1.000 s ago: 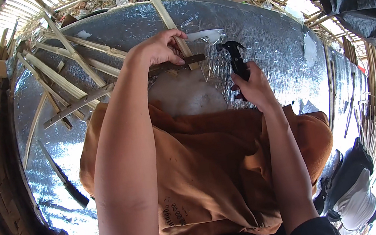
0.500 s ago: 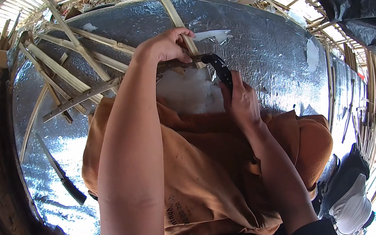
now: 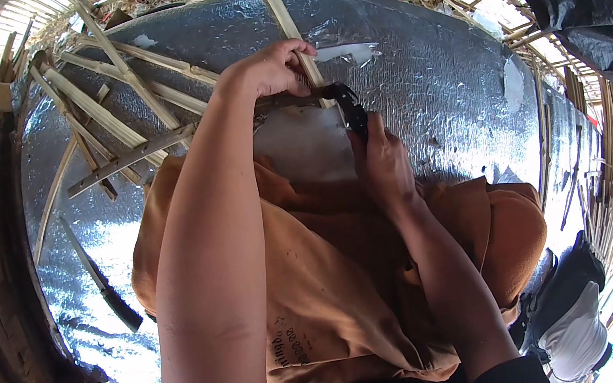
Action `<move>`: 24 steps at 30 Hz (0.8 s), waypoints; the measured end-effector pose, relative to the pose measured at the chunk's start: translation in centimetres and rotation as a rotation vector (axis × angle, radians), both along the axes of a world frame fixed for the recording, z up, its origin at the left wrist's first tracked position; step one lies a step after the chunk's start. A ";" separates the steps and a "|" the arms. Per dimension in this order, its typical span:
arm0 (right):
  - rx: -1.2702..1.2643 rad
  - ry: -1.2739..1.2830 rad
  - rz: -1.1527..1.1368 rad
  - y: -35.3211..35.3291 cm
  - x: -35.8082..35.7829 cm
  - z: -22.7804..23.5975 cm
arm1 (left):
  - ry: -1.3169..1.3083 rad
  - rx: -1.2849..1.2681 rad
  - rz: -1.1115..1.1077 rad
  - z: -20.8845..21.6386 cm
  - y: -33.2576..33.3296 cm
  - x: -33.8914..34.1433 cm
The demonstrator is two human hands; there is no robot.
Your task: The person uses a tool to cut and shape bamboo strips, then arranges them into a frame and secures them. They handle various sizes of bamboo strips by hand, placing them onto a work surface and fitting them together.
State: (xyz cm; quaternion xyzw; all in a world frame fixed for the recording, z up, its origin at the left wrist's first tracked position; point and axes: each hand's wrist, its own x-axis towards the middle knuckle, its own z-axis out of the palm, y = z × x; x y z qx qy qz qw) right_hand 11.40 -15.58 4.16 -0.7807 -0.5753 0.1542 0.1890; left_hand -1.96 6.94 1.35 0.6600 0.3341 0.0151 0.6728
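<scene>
Fingers (image 3: 379, 125) of the right hand (image 3: 386, 167) are wrapped around a black claw hammer (image 3: 355, 116), its head at a thin brown wooden strip (image 3: 275, 103), partly hidden by the left hand (image 3: 265, 74), curled on a pale wooden slat (image 3: 277, 4), over silver foil sheeting (image 3: 448, 73) strewn with pale split sticks (image 3: 102, 114).

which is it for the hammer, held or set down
Held: the right hand grips the hammer by its handle, head near the pale wooden strip; contact unclear.

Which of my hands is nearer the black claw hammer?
Right hand: it grips the black claw hammer by its handle. The left hand is left of the hammer's head, not holding it.
</scene>
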 end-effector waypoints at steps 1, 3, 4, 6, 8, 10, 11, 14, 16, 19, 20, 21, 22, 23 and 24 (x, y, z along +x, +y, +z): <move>0.001 -0.008 -0.006 -0.2 0.5 -0.1 | 0.016 -0.026 0.018 0.2 -0.1 0.3; 0.197 0.077 -0.029 -0.2 -0.2 0.6 | 0.029 0.007 0.015 0.0 0.0 0.0; 0.295 0.119 -0.041 -0.1 -0.4 0.8 | 0.036 0.039 0.010 -0.1 0.1 -0.2; 0.129 0.113 -0.050 0.1 -0.7 1.1 | 0.028 0.009 0.002 -0.3 0.3 -0.3; 0.054 0.047 0.021 0.4 -0.8 0.4 | 0.043 0.036 -0.010 -0.5 0.2 -0.3; 0.154 0.060 -0.021 -0.2 -0.5 0.3 | 0.015 0.028 -0.019 -0.3 0.6 0.0; 0.241 0.099 -0.050 -0.4 -0.9 0.7 | 0.014 0.007 -0.015 -0.6 0.3 -0.4; 0.034 0.093 -0.103 0.1 -1.0 1.8 | 0.016 0.053 0.013 -0.6 0.2 -0.2; 0.063 0.056 -0.045 -0.2 -0.4 0.4 | 0.000 0.020 0.013 0.2 0.2 -0.4; 0.172 0.103 -0.024 0.6 -0.2 0.6 | 0.021 -0.008 0.014 0.0 -0.1 -0.7; 0.262 0.176 -0.063 1.0 -0.1 1.0 | 0.033 -0.069 0.069 0.4 0.0 -0.2; 0.260 0.179 -0.067 1.0 0.2 0.6 | 0.045 -0.129 0.125 0.8 0.0 0.3; 0.301 0.178 -0.075 0.8 0.5 0.1 | 0.111 -0.041 0.147 1.1 -0.6 0.4; 0.346 0.175 -0.081 0.8 0.8 -0.1 | 0.112 -0.038 0.147 0.8 -0.6 0.7; 0.298 0.139 -0.102 0.7 1.0 -0.2 | 0.119 0.003 0.197 0.5 -0.6 1.0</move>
